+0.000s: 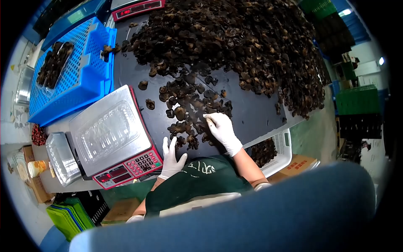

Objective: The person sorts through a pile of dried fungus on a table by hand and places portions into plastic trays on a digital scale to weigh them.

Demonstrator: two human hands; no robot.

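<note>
Both hands wear white gloves. My left hand [171, 160] is at the front edge of the dark table, its thumb and fingers apart, beside a few wood ear mushrooms [192, 142]. Just right of the loose mushrooms, my right hand [223, 132] has its fingers curled together; what is between the fingertips is hidden. More loose mushrooms [180, 112] lie scattered ahead of both hands. Left of my left hand, a clear plastic tray [110, 132] rests on the metal plate of a red-framed scale [140, 164].
A large heap of mushrooms [226, 38] covers the far table. At left, a blue basket [94, 63] holds a filled tray [54, 65]. A second scale [138, 9] stands behind. Clear trays [63, 157] sit left of the scale. Below the table's right edge is a white basket [286, 147].
</note>
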